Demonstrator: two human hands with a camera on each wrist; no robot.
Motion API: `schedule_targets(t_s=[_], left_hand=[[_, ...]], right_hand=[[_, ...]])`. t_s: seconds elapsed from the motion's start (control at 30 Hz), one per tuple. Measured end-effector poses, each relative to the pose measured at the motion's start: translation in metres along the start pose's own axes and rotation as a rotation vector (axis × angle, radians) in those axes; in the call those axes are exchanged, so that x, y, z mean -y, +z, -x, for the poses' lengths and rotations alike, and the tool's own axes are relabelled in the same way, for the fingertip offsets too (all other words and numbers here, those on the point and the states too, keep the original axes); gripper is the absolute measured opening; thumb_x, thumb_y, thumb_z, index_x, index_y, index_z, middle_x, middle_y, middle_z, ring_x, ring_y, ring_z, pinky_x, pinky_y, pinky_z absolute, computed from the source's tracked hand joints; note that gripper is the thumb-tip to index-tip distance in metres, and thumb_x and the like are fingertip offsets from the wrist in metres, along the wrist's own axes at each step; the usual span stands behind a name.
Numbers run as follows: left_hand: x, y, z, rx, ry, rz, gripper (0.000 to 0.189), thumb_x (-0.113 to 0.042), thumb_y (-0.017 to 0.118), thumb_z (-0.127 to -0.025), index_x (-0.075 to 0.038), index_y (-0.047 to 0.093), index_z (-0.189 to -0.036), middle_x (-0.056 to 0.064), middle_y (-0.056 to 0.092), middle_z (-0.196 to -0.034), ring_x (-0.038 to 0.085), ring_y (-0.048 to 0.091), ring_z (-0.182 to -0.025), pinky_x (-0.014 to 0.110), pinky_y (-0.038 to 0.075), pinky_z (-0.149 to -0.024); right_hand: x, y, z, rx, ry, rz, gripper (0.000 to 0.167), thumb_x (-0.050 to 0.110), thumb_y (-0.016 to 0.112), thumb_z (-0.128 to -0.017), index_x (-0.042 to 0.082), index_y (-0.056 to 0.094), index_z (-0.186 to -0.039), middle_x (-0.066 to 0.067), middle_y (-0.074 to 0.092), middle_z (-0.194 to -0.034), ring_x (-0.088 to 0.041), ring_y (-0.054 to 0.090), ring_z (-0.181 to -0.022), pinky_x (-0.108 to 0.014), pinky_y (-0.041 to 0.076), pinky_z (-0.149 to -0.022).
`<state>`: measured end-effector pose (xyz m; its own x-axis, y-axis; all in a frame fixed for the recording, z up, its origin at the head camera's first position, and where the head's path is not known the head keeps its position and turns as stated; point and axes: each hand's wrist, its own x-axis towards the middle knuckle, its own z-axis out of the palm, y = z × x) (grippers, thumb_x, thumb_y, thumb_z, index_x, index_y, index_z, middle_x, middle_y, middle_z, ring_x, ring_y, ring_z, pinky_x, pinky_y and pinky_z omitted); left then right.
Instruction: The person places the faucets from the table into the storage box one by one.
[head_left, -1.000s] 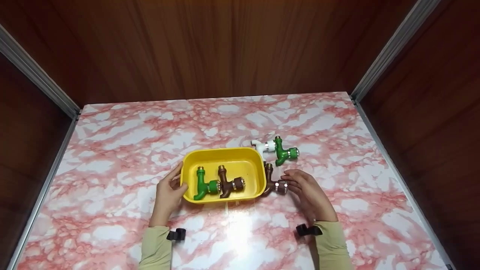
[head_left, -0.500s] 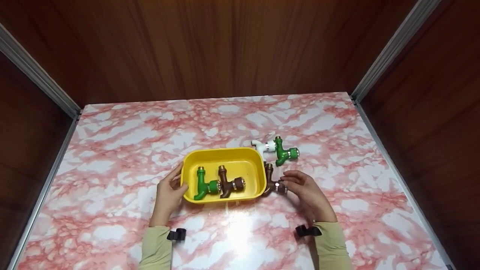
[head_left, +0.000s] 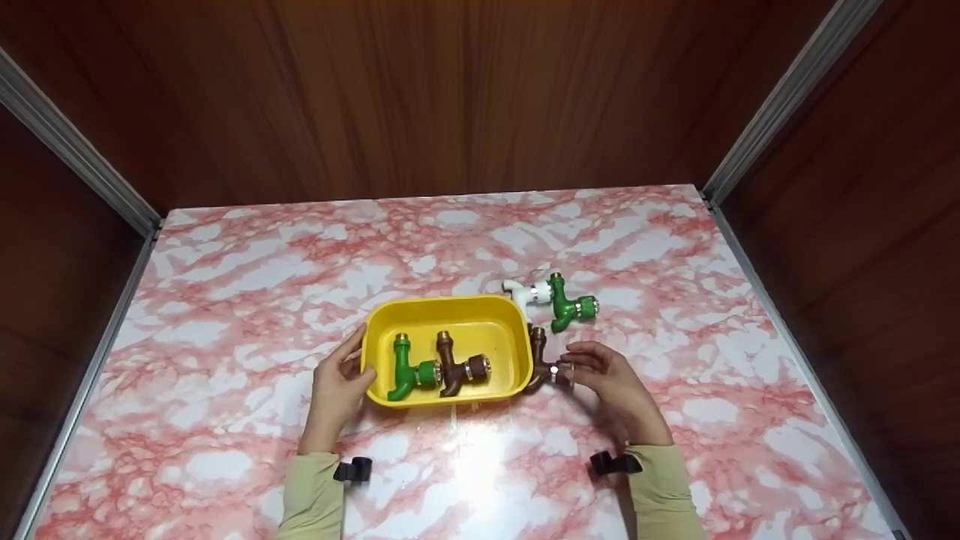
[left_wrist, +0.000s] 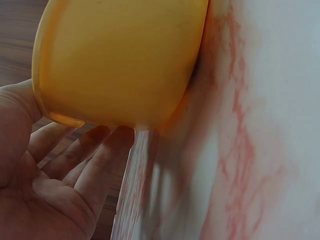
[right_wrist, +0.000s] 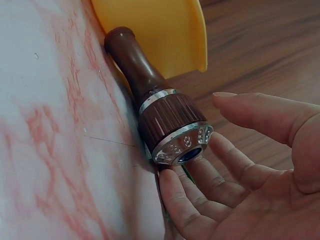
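Pinching the yellow tub (head_left: pixel 496 339) with the left hand (head_left: pixel 337 386); apparently part-filled by green tap (head_left: pixel 404 369) and brown tap (head_left: pixel 451 369).
Touching, with spread right hand (head_left: pixel 619 391), second brown tap (right_wrist: pixel 162 110) beside tub; leaving white tap (head_left: pixel 523 294) and second green tap (head_left: pixel 563 307) outside, too.

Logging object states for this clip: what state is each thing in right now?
Tub: upright, held, two taps inside.
Inner green tap: lying in the tub.
Inner brown tap: lying in the tub too.
Outer brown tap: lying outside, beside the tub.
White tap: on the table, partly hidden.
Outer green tap: on the table, beside the white one.
Left hand: grips the tub.
Right hand: by the outer brown tap, finger contact unclear.
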<state>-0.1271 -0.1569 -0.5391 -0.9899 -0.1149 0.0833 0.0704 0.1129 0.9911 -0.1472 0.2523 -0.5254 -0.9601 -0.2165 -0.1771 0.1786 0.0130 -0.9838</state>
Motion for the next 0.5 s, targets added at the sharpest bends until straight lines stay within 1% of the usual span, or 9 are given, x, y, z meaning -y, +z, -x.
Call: schedule_targets(t_s=[0.1,0.23,0.37,0.5], left_hand=[[0.0001,0.0003,-0.0002,-0.001,0.010,0.007,0.066,0.016,0.057,-0.080,-0.013,0.052,-0.139,0.013,0.056,-0.130,0.031,0.060,-0.108,0.026,0.054,-0.083],[-0.0008,0.0004,-0.0002,-0.003,0.008,0.013,0.067,0.017,0.057,-0.079,-0.013,0.052,-0.139,0.014,0.055,-0.133,0.033,0.059,-0.109,0.025,0.053,-0.084],[-0.0016,0.0004,-0.0002,-0.004,0.004,0.013,0.066,0.016,0.057,-0.080,-0.015,0.053,-0.138,0.013,0.055,-0.133,0.032,0.059,-0.109,0.026,0.053,-0.085],[-0.0017,0.0001,0.0000,0.001,-0.002,0.010,0.066,0.014,0.057,-0.081,-0.016,0.053,-0.138,0.012,0.056,-0.131,0.031,0.059,-0.110,0.025,0.053,-0.085]], right_hand=[[-0.0011,-0.0007,-0.0008,0.016,-0.018,-0.005,0.052,-0.011,0.065,-0.081,-0.017,0.042,-0.127,-0.035,0.052,-0.122,-0.033,0.057,-0.110,-0.031,0.050,-0.092],[-0.0019,-0.0013,-0.0013,0.027,-0.031,0.002,0.051,-0.014,0.063,-0.080,-0.019,0.041,-0.127,-0.036,0.052,-0.122,-0.033,0.057,-0.110,-0.028,0.050,-0.090],[-0.0022,-0.0010,-0.0014,0.030,-0.030,0.003,0.050,-0.016,0.061,-0.081,-0.019,0.041,-0.126,-0.036,0.051,-0.122,-0.031,0.058,-0.109,-0.027,0.051,-0.089],[-0.0034,-0.0010,-0.0018,0.035,-0.030,0.029,0.049,-0.016,0.061,-0.082,-0.019,0.042,-0.127,-0.035,0.053,-0.122,-0.030,0.059,-0.107,-0.026,0.052,-0.087]])
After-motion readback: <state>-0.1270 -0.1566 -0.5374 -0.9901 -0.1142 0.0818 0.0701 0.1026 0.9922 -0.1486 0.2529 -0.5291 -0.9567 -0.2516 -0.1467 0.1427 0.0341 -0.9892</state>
